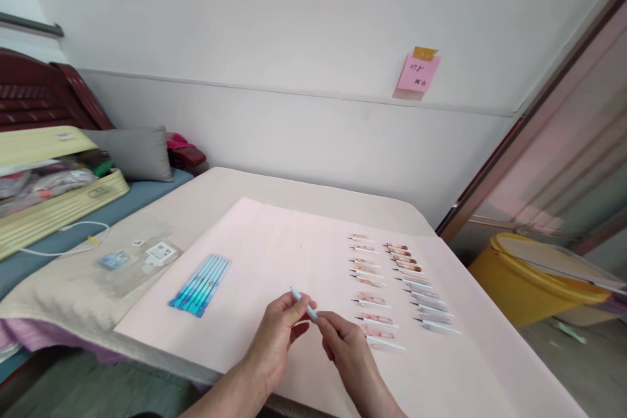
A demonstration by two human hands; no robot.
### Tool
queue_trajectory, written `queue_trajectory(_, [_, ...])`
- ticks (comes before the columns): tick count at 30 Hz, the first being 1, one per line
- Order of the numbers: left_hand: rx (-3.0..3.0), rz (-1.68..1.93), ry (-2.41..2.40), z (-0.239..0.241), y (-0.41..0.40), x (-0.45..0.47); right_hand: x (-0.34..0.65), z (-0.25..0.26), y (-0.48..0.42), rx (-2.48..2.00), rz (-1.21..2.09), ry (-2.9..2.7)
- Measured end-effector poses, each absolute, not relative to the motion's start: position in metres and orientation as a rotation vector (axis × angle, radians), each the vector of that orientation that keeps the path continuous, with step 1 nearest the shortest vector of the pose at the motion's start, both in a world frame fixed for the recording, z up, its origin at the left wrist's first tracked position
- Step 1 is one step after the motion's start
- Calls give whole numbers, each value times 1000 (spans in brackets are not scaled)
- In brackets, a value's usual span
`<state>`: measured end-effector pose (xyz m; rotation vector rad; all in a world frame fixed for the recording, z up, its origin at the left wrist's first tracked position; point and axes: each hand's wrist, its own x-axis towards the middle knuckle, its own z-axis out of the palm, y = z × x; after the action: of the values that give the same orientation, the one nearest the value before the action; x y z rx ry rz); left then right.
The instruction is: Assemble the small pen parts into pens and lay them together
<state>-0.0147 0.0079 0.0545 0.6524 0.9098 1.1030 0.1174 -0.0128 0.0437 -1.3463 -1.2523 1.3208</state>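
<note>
A slim pale-blue pen (pixel 302 302) is held between my two hands above the pink sheet, its dark tip pointing up and to the left. My left hand (pixel 281 323) grips its barrel between thumb and fingers. The lower right end of the pen is pinched by my right hand (pixel 340 339). To the left lies a flat row of blue pens (pixel 202 284), side by side. Right of my hands, a column of white pens with reddish pieces (pixel 372 300) lies spaced out, and beyond it a second column of pens with brown and grey pieces (pixel 424 287).
The pink sheet (pixel 274 235) covers much of the table. Clear plastic packaging (pixel 132 277) and small cards (pixel 160 253) lie at its left. A filled yellow box (pixel 98 189) stands farther left, and a yellow bin (pixel 533 281) on the right. A pink note (pixel 417 72) hangs on the wall.
</note>
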Motion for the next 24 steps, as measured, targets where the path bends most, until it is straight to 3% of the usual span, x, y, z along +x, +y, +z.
queue_trajectory(3, [668,1114,966,50,9,-16,114,45,-16,-1372,1103,-1403])
queue_trajectory(7, [732,1086,823,53,9,-14,114,46,-19,-1323,1684,-1039])
queue_trajectory(9, [756,1075,797,54,8,-13,115,47,-18,-1288,1772,-944])
queue_trajectory(15, [764,1132,1020,47,8,-15,115,48,-15,-1392,1179,-1390])
queue_trajectory(20, [771,1094,845,48,7,-12,115,43,-16,-1319,1822,-889])
queue_trajectory(22, [747,1087,834,48,6,-10,115,43,-16,-1337,1764,-904])
queue_trajectory(24, [726,1098,896,47,6,-10,115,43,-15,-1391,1475,-1143])
